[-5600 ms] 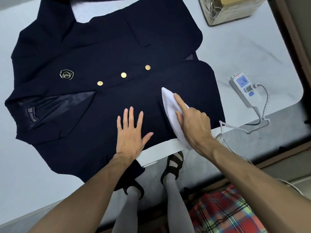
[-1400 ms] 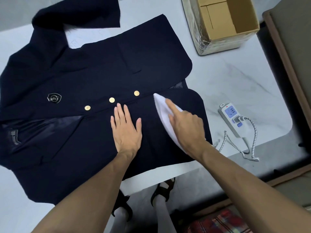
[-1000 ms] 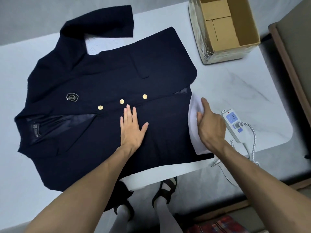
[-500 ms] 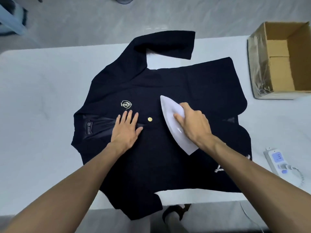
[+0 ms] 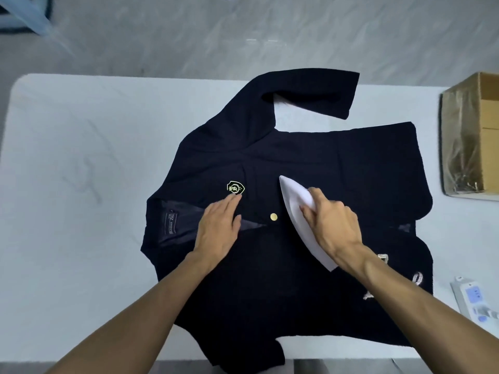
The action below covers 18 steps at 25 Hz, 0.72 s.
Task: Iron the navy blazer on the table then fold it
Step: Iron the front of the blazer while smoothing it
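The blazer [image 5: 310, 157] lies front up across the middle of the table [image 5: 81, 184], collar to the left. Its near hem hangs over the table's near edge. At the near right the power strip [image 5: 472, 298] sits on the table just beside the blazer. Bits of a blurred cord [image 5: 418, 277] lie on the cloth near it.

Both forearms reach in from the near edge. The left hand [image 5: 218, 230] lies flat on the blazer, fingers straight and close together. It presses where the lapel opens onto the lining and holds nothing. Its fingertips reach the lower edge of the badge [image 5: 235, 187]. Left of this hand a label [image 5: 170, 222] shows on the lining.

The right hand [image 5: 333, 225] grips the iron [image 5: 295, 203] from above, fingers curled round its top. The iron is white and rests on the blazer's front, its tip pointing away and slightly left. A gold button [image 5: 273, 217] sits between the two hands, just left of the iron.

At the far right a box [image 5: 459, 147] stands on the table, apart from the blazer. Its side is wrapped in clear film and its top is open. The part of its inside in view shows plain cardboard panels; the frame edge cuts off the rest.

Farther back a sleeve [image 5: 318, 93] folds across toward the right, along the table's far edge. Beyond lies a pale floor [image 5: 243, 36].
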Each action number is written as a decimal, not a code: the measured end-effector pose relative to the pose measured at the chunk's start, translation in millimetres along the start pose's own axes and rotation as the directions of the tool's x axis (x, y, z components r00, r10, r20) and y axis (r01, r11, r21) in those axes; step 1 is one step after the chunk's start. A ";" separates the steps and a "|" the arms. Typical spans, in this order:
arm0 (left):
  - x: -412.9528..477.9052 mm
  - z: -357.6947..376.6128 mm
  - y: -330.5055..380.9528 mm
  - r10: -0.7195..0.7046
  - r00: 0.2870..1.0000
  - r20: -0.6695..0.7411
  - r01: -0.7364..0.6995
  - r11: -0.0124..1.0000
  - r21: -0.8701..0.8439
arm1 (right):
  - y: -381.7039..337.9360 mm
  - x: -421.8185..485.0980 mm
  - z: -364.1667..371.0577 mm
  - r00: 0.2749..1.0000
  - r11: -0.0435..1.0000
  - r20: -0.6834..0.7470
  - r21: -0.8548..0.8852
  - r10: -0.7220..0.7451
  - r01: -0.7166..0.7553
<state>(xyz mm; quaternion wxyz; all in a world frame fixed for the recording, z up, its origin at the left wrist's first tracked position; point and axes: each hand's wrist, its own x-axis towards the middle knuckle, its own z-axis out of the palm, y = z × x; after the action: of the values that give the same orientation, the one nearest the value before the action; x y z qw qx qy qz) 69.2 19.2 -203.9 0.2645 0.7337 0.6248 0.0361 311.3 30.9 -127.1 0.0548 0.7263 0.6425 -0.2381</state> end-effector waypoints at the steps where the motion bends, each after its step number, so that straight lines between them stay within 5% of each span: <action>1: 4.6 -8.1 -9.7 -0.061 0.991 -0.117 0.060 0.998 -0.012 | -10.9 6.0 -6.8 1.000 1.000 -0.022 -0.006 -0.020 0.019; 3: 14.1 -25.1 -34.6 -0.212 0.946 -0.245 0.228 0.973 0.038 | -40.2 24.8 -15.3 0.995 0.995 -0.035 -0.036 -0.095 0.094; 6: 19.2 -32.0 -74.3 -0.391 0.911 -0.128 0.405 0.907 0.116 | -89.8 55.5 -12.4 0.971 0.968 -0.029 -0.091 -0.239 0.235; 10: 19.1 -19.1 -96.8 -0.398 0.915 -0.064 0.401 0.915 0.046 | -143.1 77.2 8.1 0.882 0.866 0.024 -0.181 -0.470 0.466; 15: 6.8 -20.3 -122.1 -0.412 0.898 -0.156 0.356 0.888 -0.292 | -174.1 76.5 38.8 0.803 0.759 0.167 -0.266 -0.571 0.595; 18: 5.8 -21.8 -131.7 -0.431 0.893 -0.133 0.403 0.895 -0.192 | -167.1 79.6 39.2 0.792 0.733 0.186 -0.303 -0.581 0.609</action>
<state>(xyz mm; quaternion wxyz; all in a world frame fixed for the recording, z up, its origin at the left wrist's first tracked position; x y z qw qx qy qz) -56.1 42.6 -243.9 0.2691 0.5526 0.7835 0.0913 145.1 116.1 -157.0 0.1283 0.4511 0.8696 -0.1544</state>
